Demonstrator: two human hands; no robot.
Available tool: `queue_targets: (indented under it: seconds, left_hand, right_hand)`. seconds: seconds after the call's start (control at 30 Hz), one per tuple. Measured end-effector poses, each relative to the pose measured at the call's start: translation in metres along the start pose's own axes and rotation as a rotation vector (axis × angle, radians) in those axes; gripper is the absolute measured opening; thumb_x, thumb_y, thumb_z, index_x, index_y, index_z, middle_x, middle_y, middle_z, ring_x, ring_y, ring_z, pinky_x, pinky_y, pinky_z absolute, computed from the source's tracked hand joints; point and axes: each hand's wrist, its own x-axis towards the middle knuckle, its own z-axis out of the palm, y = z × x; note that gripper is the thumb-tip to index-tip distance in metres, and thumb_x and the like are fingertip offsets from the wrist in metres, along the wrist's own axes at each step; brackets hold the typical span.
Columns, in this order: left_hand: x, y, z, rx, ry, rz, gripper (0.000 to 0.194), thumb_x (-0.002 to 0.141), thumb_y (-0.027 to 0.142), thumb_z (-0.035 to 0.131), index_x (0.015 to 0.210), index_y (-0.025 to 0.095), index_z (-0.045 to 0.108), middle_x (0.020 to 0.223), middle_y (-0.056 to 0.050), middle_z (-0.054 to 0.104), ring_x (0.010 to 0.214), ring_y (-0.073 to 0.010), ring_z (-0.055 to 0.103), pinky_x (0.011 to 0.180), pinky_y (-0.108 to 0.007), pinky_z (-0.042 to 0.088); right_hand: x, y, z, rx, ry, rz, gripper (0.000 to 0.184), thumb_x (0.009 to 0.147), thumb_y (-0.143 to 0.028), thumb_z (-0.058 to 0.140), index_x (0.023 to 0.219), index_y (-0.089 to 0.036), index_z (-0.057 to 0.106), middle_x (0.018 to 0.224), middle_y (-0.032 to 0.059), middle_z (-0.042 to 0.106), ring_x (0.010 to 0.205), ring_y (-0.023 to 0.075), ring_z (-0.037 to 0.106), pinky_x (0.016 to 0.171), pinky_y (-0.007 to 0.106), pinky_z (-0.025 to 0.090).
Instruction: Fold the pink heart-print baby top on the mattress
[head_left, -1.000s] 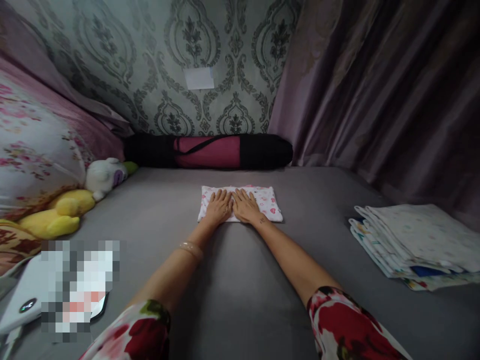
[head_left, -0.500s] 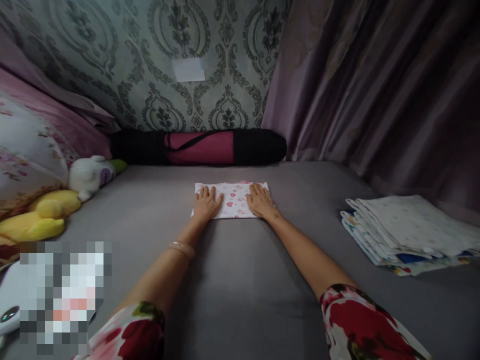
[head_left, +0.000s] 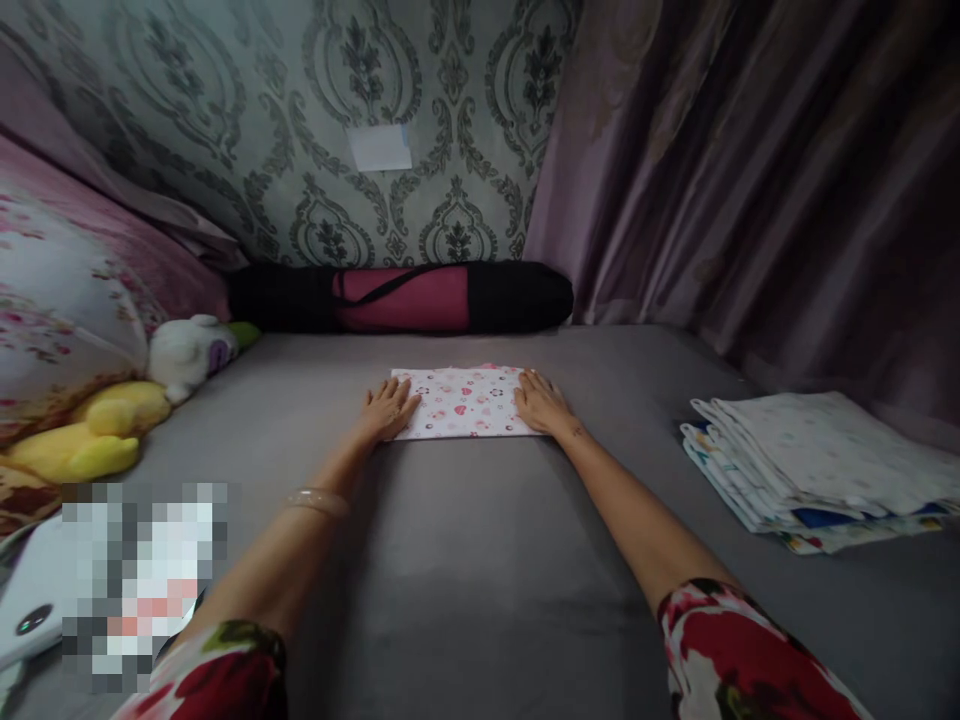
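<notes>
A folded white cloth (head_left: 466,405) with pink and red prints lies flat on the grey bed sheet (head_left: 465,540), its long side across my view. At its left end, my left hand (head_left: 388,408) rests with the fingers stretched out, partly over the edge. My right hand (head_left: 541,402) lies flat on the opposite end, fingers extended. Neither hand grips the cloth. A bangle (head_left: 316,502) circles my left forearm.
To the right sits a stack of folded cloths (head_left: 832,450). A long black and maroon bag (head_left: 405,298) runs along the wall. Plush toys (head_left: 184,355) and a white device (head_left: 45,590) beside a pixelated patch are at left. Purple curtains (head_left: 675,180) hang at right.
Both hands have slid outward, the left one further left and the right one further right, so more of the printed cloth shows between them. The cloth stays nearly in place.
</notes>
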Motion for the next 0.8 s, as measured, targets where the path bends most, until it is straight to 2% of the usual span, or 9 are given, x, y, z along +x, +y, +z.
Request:
queue_targets:
  seconds: [0.1,0.2,0.3,0.37,0.53,0.7,0.8]
  left_hand:
    - [0.000,0.033,-0.008,0.019,0.176,-0.015,0.063,0.101,0.045,0.019,0.151,0.010,0.034,0.160,-0.016,0.026,0.150,-0.0297,0.017,0.119,-0.055,0.014]
    - [0.000,0.075,-0.009,-0.009,0.336,0.051,0.058,0.101,0.039,0.021,0.150,0.013,0.038,0.159,-0.013,0.032,0.149,-0.0272,0.023,0.120,-0.052,0.017]
    - [0.000,0.100,0.000,-0.026,0.384,0.071,0.054,0.101,0.033,0.024,0.149,0.015,0.040,0.157,-0.012,0.036,0.148,-0.0271,0.025,0.120,-0.051,0.018]
    - [0.000,0.104,0.011,-0.023,0.368,0.073,0.054,0.101,0.031,0.025,0.149,0.012,0.040,0.155,-0.013,0.038,0.147,-0.0285,0.028,0.120,-0.051,0.019]
    - [0.000,0.097,0.028,-0.012,0.322,0.085,0.054,0.102,0.031,0.023,0.146,0.009,0.044,0.153,-0.015,0.042,0.143,-0.0302,0.036,0.118,-0.051,0.022]
    - [0.002,0.097,0.025,-0.023,0.349,0.095,0.053,0.101,0.030,0.025,0.145,0.008,0.045,0.152,-0.016,0.042,0.143,-0.0303,0.036,0.118,-0.052,0.023]
    - [0.004,0.096,0.019,-0.029,0.454,0.116,0.052,0.100,0.027,0.028,0.147,0.009,0.043,0.155,-0.014,0.038,0.147,-0.0288,0.028,0.120,-0.050,0.019]
  right_hand:
    - [0.005,-0.028,-0.005,0.006,0.073,0.028,0.055,0.101,-0.031,0.027,0.148,-0.006,0.040,0.157,0.0156,0.033,0.148,0.0283,0.022,0.120,0.049,0.014]
    - [0.009,-0.063,-0.002,0.043,0.189,-0.042,0.053,0.102,-0.031,0.027,0.148,-0.009,0.042,0.157,0.0143,0.033,0.148,0.0264,0.021,0.120,0.047,0.011]
    - [0.010,-0.088,0.010,0.060,0.203,-0.110,0.052,0.103,-0.030,0.026,0.148,-0.011,0.042,0.158,0.0127,0.033,0.148,0.0258,0.022,0.120,0.047,0.011]
    - [0.010,-0.092,0.020,0.055,0.174,-0.123,0.052,0.102,-0.029,0.026,0.148,-0.011,0.042,0.157,0.0117,0.035,0.147,0.0258,0.024,0.120,0.048,0.011]
    - [0.012,-0.087,0.034,0.044,0.159,-0.121,0.052,0.102,-0.031,0.028,0.148,-0.013,0.042,0.157,0.0105,0.036,0.145,0.0257,0.029,0.120,0.048,0.013]
    - [0.013,-0.086,0.028,0.058,0.122,-0.126,0.053,0.102,-0.031,0.027,0.149,-0.012,0.042,0.157,0.0115,0.035,0.145,0.0265,0.028,0.119,0.049,0.014]
    - [0.016,-0.087,0.022,0.060,0.150,-0.153,0.053,0.101,-0.029,0.027,0.150,-0.011,0.039,0.159,0.0110,0.031,0.148,0.0253,0.023,0.120,0.048,0.011]
